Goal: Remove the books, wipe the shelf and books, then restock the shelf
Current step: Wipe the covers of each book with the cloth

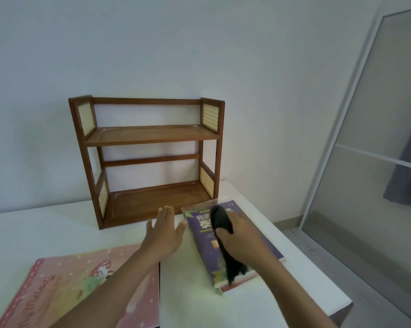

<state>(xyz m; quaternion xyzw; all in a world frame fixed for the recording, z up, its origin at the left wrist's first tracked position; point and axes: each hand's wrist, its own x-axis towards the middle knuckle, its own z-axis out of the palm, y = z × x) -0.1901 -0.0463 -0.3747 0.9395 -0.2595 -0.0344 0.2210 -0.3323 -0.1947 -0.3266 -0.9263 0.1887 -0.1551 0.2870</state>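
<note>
White table [57, 223] holds bare shelf [150, 136]; books [232, 247] lie outside.

**Soft, dim daylight with a wide-angle bend**

The light is even, muted and cool, with a faint yellow-green cast on the white table [57, 223]. Shadows are weak: a soft one lies on the wall [152, 55] behind the shelf [150, 136]. No glare shows. The frosted door [365, 114] at right leans and bows from lens distortion. The whole picture is slightly soft, and the dark cloth [221, 221] is smeared by motion blur.
</note>
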